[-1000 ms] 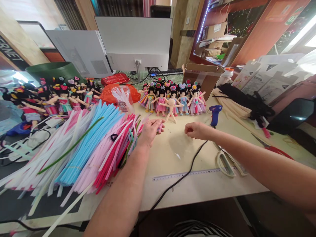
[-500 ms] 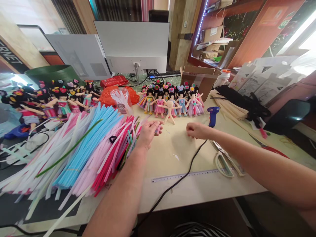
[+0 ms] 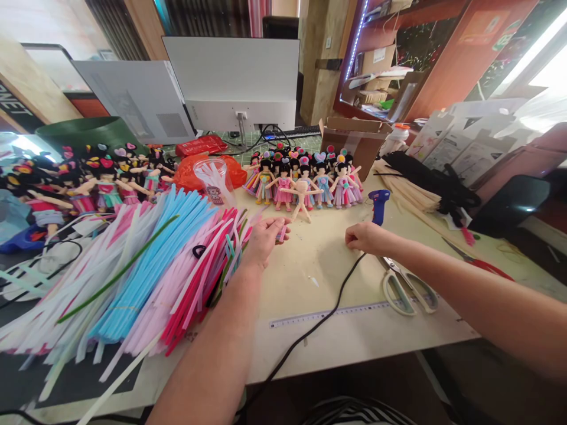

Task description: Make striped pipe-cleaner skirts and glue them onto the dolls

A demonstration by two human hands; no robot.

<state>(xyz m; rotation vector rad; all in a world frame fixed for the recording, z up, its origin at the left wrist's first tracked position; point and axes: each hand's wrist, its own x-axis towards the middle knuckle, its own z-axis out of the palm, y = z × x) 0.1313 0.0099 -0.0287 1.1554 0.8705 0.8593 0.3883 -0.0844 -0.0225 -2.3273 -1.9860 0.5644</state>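
Note:
My left hand (image 3: 264,241) is closed on a small pink and purple piece of pipe cleaner (image 3: 282,235), mostly covered by the fingers. To its right, across a stretch of tabletop, my right hand (image 3: 367,238) has its fingers curled together; what they hold, if anything, is hidden. A plain beige pipe-cleaner doll (image 3: 302,199) stands with arms spread just beyond my left hand. Behind it are rows of finished dolls (image 3: 283,188) in coloured dresses. The blue glue gun (image 3: 379,205) is upright beyond my right hand, and its black cord (image 3: 325,319) runs towards me.
Bundles of pipe cleaners (image 3: 133,289) cover the left side, with more dolls (image 3: 104,183) behind. Scissors (image 3: 401,295) and a ruler (image 3: 283,323) lie in front; red-handled scissors (image 3: 487,268) are farther right. A cardboard box (image 3: 354,141) and a monitor (image 3: 233,77) stand at the back.
My right hand has moved slightly right, away from my left hand. The left hand keeps its grip on the small piece. The whole view has shifted a little.

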